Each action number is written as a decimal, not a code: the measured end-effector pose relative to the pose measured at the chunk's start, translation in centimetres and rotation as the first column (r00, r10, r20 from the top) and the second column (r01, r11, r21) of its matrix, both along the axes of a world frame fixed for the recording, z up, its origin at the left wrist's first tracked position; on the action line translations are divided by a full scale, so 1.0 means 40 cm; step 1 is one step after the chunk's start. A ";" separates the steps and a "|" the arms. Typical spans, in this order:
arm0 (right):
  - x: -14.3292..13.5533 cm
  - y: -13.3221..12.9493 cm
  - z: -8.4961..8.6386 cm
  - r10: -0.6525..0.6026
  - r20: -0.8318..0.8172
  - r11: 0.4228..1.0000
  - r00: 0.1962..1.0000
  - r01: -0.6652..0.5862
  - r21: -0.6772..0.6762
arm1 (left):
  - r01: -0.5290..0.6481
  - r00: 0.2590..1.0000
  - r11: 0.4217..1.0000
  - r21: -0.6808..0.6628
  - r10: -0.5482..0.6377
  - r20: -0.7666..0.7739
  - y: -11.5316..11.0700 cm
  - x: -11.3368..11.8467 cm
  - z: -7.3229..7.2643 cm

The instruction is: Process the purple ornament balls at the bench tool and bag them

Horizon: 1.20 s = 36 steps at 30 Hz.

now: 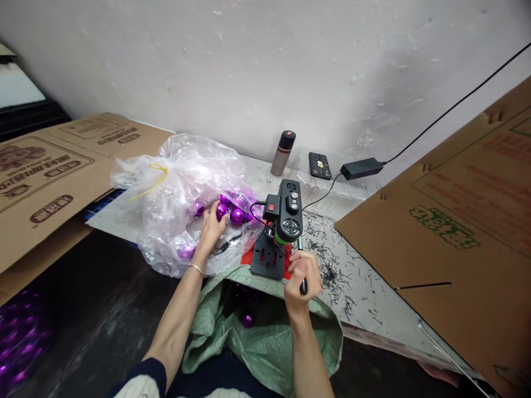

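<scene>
My left hand (213, 225) reaches into the mouth of a clear plastic bag (182, 188), its fingers on a shiny purple ball (223, 210) among several others. My right hand (305, 276) is wrapped round the black handle (303, 286) of a lever on a small black machine (289, 213). The machine's slotted base plate (267, 257) rests on a red sheet (248, 257). Below it, a green woven sack (265, 337) hangs open at the table's edge, with a purple ball (247, 318) inside.
A bottle (284, 153), a phone (319, 165) and a black power adapter (362, 168) lie behind the machine. Short black scraps (327, 271) litter the table to the right. Cardboard boxes (448, 221) stand on both sides. More purple balls (25, 342) are at lower left.
</scene>
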State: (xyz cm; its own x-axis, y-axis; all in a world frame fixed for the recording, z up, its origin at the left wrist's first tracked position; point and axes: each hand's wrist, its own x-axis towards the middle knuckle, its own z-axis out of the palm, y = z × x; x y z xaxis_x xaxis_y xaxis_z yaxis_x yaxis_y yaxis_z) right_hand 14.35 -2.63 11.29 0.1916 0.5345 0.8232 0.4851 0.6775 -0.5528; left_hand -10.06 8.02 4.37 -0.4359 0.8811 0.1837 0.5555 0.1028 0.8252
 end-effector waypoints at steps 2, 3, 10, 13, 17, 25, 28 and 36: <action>-0.002 0.001 0.001 0.000 0.001 1.000 1.000 0.000 0.005 | -0.018 0.944 0.996 0.093 -0.013 0.329 -0.028 -0.006 0.012; -0.002 0.001 0.003 -0.002 -0.002 1.000 1.000 0.002 0.006 | -0.002 0.863 0.993 0.120 -0.059 0.502 -0.045 -0.006 0.022; -0.001 0.003 0.056 0.016 -0.055 0.997 0.998 -0.020 -0.076 | 0.281 0.296 0.949 0.145 -0.229 0.927 -0.190 0.082 0.073; 0.003 0.006 0.087 0.044 -0.060 0.992 0.997 -0.051 -0.116 | 0.349 0.290 0.933 0.092 -0.200 0.936 -0.213 0.146 0.050; 0.007 0.006 0.105 0.045 -0.040 0.988 0.998 -0.050 -0.144 | 0.376 0.546 0.927 0.003 -0.225 0.807 -0.206 0.217 -0.005; 0.011 0.002 0.086 0.056 0.003 0.992 0.998 -0.056 -0.109 | 0.401 0.914 0.915 0.035 -0.403 0.048 -0.196 0.266 -0.042; 0.012 0.002 0.086 0.050 0.020 0.994 0.999 -0.048 -0.096 | 0.431 0.900 0.900 0.067 -0.424 -0.101 -0.189 0.276 -0.047; 0.014 -0.003 0.086 0.031 0.047 0.994 0.998 -0.026 -0.104 | 0.402 0.915 0.901 0.165 -0.388 -0.113 -0.176 0.315 -0.104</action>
State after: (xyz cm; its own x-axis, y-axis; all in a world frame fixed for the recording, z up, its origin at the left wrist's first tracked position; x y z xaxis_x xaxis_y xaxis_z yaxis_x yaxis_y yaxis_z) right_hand 14.90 -2.76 14.74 0.1364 0.6221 0.7710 0.4947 0.6315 -0.5971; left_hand 2.52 1.00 0.22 -0.0375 0.9264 0.3747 0.5803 -0.2851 0.7629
